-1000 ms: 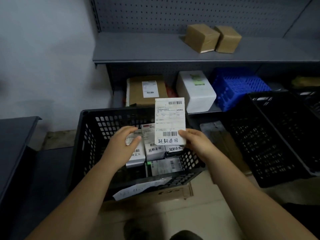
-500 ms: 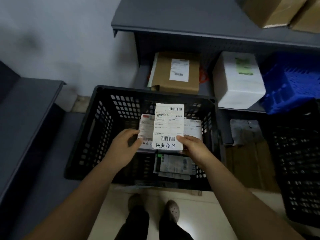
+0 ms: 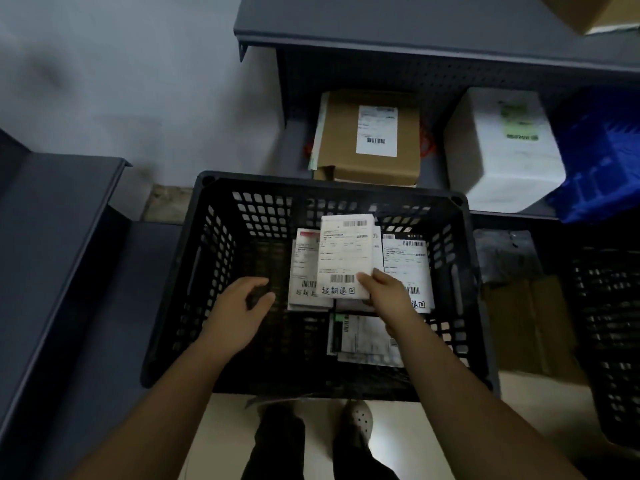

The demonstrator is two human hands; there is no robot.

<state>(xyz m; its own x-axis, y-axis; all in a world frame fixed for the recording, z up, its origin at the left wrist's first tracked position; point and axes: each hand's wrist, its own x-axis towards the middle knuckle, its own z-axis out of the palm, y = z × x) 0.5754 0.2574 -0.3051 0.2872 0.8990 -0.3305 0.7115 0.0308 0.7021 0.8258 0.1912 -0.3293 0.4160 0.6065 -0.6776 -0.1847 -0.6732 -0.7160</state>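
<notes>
Grey metal shelving, lower level: brown cardboard box with white label; white foam box just beside it; blue plastic crate rightmost. Flattened brown cardboard on floor.

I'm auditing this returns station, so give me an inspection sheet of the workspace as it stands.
Surface: pale floor under black crate.
Job's things: white labelled parcel, held over other parcels inside the crate.
Clutter: flat cardboard beside the crate.
Hands: right hand pinches the parcel; left hand loosely curled, holds nothing.
Cables: nothing seen.
Surroundings: grey shelf, brown box, white box, blue bin.
</notes>
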